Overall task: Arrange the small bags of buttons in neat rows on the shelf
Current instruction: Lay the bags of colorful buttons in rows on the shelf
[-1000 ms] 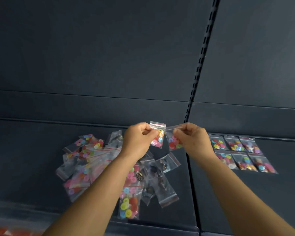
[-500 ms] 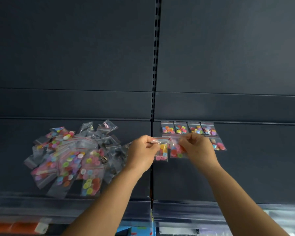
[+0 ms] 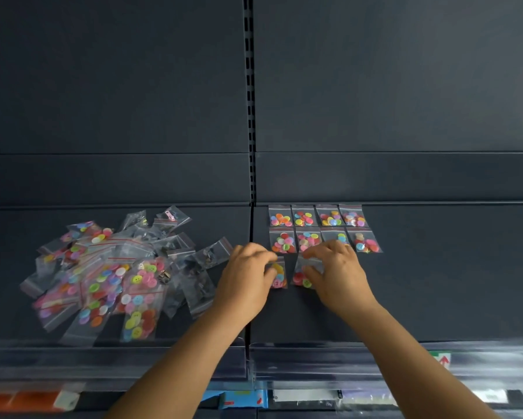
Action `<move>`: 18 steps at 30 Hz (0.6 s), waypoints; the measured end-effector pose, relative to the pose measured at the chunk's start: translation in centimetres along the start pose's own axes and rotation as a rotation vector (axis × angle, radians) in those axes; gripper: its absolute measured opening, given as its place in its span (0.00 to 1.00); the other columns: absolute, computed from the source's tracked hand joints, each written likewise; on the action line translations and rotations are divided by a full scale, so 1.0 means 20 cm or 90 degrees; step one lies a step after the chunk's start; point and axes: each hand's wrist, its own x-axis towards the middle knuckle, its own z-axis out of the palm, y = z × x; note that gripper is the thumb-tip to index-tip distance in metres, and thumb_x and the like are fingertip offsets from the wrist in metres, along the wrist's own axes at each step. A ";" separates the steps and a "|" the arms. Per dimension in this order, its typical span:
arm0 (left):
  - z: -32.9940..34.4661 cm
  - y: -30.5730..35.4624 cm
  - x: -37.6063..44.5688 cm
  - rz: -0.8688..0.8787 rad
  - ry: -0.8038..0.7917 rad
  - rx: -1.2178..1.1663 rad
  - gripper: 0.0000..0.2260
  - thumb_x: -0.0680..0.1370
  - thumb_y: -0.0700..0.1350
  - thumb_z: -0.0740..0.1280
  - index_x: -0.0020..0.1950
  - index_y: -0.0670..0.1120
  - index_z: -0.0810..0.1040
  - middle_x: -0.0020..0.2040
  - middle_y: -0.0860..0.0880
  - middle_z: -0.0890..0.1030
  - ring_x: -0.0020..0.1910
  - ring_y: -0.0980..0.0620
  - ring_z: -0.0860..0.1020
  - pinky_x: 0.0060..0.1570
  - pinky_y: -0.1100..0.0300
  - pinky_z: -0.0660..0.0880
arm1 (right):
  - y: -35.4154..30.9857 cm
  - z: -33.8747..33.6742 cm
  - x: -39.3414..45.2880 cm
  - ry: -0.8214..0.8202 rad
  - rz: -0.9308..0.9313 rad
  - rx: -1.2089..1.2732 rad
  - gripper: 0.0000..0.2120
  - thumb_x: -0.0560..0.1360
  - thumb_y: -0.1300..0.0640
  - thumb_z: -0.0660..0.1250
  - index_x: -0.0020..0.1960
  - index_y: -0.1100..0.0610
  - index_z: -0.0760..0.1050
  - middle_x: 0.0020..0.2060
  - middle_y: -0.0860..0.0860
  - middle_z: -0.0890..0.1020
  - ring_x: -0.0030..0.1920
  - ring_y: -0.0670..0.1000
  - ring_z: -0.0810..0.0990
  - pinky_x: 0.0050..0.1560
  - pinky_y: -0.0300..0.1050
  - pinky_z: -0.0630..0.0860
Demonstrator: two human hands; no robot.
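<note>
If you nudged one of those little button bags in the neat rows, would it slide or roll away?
A bag in the rows would probably slide, not roll: it lies flat on the smooth shelf. It is likely floppy, being thin clear plastic like the crumpled pile. The loose buttons inside may shift and bunch.

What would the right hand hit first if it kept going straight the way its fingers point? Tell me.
The right hand points up-left, toward the shelf back. First in line is likely the second-row bag just past its fingertips; depth is unclear, so it may pass over it.
</note>
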 end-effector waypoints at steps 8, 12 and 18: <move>0.08 0.03 -0.03 0.077 -0.062 -0.012 0.14 0.79 0.47 0.63 0.64 0.48 0.76 0.62 0.54 0.76 0.60 0.54 0.69 0.55 0.66 0.65 | 0.03 0.01 -0.02 -0.074 -0.036 0.005 0.06 0.75 0.54 0.66 0.50 0.51 0.81 0.50 0.50 0.79 0.55 0.52 0.72 0.57 0.40 0.66; 0.09 0.05 -0.02 0.082 -0.051 -0.018 0.14 0.79 0.46 0.63 0.65 0.47 0.76 0.62 0.53 0.77 0.60 0.53 0.70 0.57 0.64 0.67 | 0.05 -0.02 -0.01 -0.070 -0.068 0.011 0.06 0.75 0.57 0.66 0.45 0.51 0.82 0.46 0.48 0.79 0.51 0.50 0.73 0.55 0.41 0.67; 0.11 0.06 -0.01 0.078 -0.053 -0.017 0.14 0.79 0.46 0.63 0.65 0.47 0.76 0.62 0.54 0.77 0.60 0.53 0.70 0.56 0.62 0.67 | 0.07 0.00 -0.02 -0.055 -0.057 -0.008 0.07 0.76 0.54 0.66 0.52 0.52 0.81 0.52 0.49 0.79 0.55 0.53 0.72 0.52 0.41 0.69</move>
